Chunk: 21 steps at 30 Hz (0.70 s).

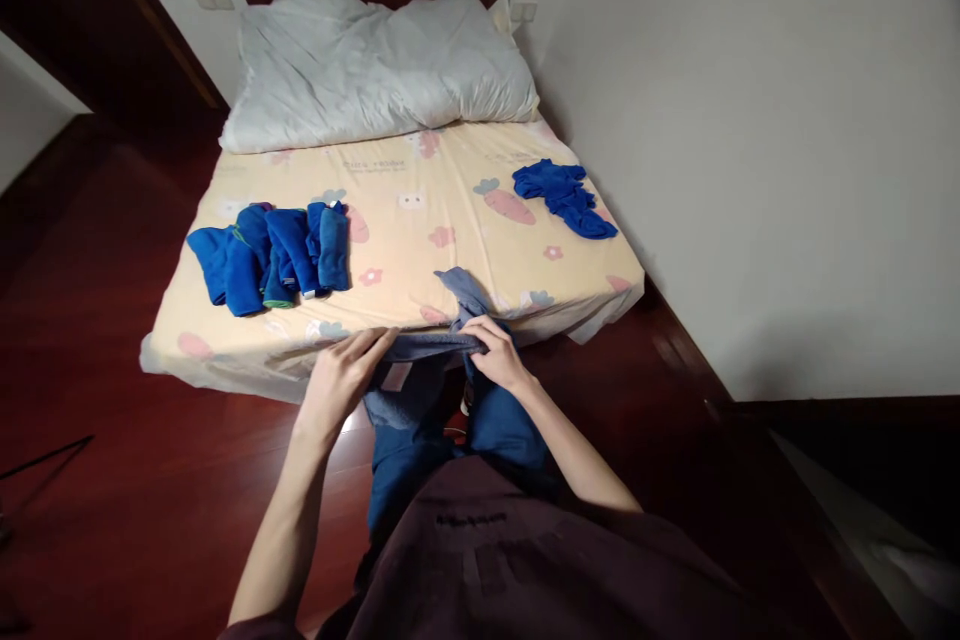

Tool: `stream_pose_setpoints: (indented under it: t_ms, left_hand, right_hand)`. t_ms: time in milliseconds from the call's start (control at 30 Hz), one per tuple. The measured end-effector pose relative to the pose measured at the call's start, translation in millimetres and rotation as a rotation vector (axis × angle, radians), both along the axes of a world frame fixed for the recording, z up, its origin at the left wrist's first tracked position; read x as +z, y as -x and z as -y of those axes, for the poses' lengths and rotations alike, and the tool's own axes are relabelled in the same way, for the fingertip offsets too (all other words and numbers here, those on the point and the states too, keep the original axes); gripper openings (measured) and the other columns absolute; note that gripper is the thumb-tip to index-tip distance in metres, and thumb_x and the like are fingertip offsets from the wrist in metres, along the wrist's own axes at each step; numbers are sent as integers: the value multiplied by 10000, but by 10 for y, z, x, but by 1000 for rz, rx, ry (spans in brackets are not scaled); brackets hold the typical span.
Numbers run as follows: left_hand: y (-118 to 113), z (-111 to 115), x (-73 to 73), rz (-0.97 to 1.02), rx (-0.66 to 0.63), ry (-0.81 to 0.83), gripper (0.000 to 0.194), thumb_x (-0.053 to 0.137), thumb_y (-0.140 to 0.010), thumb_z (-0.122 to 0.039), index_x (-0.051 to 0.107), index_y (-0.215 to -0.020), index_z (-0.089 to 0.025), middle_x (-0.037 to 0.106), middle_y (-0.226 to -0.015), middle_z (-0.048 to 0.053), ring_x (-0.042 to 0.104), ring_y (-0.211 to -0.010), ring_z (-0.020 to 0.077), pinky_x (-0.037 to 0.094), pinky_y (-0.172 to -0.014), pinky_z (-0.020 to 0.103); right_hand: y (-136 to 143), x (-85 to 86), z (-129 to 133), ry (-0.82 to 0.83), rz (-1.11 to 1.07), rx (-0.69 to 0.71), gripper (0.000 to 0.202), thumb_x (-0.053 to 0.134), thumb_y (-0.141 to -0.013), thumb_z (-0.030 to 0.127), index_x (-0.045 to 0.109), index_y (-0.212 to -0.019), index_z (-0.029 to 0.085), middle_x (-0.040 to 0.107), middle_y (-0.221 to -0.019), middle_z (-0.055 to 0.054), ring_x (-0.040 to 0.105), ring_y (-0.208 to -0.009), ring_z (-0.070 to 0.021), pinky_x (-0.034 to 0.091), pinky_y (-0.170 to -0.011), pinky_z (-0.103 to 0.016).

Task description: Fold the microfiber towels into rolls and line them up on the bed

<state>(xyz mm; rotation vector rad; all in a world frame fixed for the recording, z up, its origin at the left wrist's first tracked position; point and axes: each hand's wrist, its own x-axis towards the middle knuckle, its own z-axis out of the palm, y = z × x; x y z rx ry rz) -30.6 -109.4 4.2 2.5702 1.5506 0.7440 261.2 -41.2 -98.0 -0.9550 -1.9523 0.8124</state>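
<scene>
Through the head camera I'm seeing the left hand (341,375) pinching the left end of a grey-blue cloth (431,348), thumb and fingers together on the fabric. The right hand (495,355) is also clamping it, fingers bunched around the right part. The cloth is stretching between the two hands at the bed's near edge, one end lying on the sheet (405,250) just beyond the right hand, the rest hanging toward the blue trousers (510,420). Farther out, a row of blue cloths (244,270) is lying at the left, a crumpled blue cloth (559,195) is resting at the far right, and a pale bedding roll (382,70) is filling the far end.

I'm judging that the hanging part could be slipping to the floor (187,480) if either pinch loosens, and that uneven pulling could be twisting the cloth, since one end is lying loose.

As for writing, a white tag (396,377) is showing on the cloth, but I'm finding nothing legible there. Lettering on the sheet is appearing flipped, perhaps "cute rabbit"; the dark print on the shirt (480,570) is escaping me.
</scene>
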Motion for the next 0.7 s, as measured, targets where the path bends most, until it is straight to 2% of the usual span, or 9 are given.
stream_pose_setpoints:
  t_ms: [100,200,300,400,533,600,700]
  left_hand:
    - [284,102,184,2,102,-84,546,384,-938,-51,619,-1391,-247,714,-1226,97,707,-1098,233,590,-921,354]
    - [550,181,326,33,222,-164,514,398,-930,-55,663,-1328,-243,723,-1210,74,699,-1121,216,576,-937,330]
    - [803,256,442,22,317,-197,482,408,-908,-48,707,-1237,-235,737,-1180,43,697,-1112,196,562,-916,303]
    - [1031,354,536,0,387,-183,439,427,-896,-67,735,-1161,-233,750,-1125,17,706,-1034,172,554,-877,287]
    - [1270,533,582,59,444,-55,290,526,-918,-225,755,-1091,-266,773,-963,-35,700,-862,151,559,-826,277]
    - [1375,629,559,102,460,46,305,521,-898,-243,754,-1091,-281,775,-886,-57,698,-838,155,559,-822,270]
    - [1536,757,505,157,488,204,363,511,-829,-240,751,-1101,-270,780,-916,-52,714,-858,169,558,-797,252]
  right_hand:
    - [-213,145,-36,-56,69,-60,409,552,-809,67,738,-1128,241,654,-1141,-72,654,-993,-209,541,-934,-327]
    - [-481,246,-101,-34,166,-55,273,545,-841,90,733,-992,217,669,-988,-54,622,-802,-172,527,-779,-286]
    - [-731,249,-138,59,332,68,137,587,-883,167,715,-906,214,678,-866,-30,628,-739,-166,501,-717,-269]
    - [-962,169,-113,124,527,167,88,667,-895,292,732,-895,231,725,-855,-30,677,-757,-192,497,-697,-272]
    - [-1292,39,-42,218,654,151,119,683,-873,292,765,-953,263,783,-939,-44,733,-842,-237,528,-744,-304]
    - [-1452,-2,-16,259,675,125,138,682,-858,283,774,-961,273,794,-980,-52,746,-887,-255,545,-776,-322]
    - [-1665,-5,-7,334,662,91,140,696,-853,370,781,-902,269,795,-917,-65,749,-857,-268,560,-760,-333]
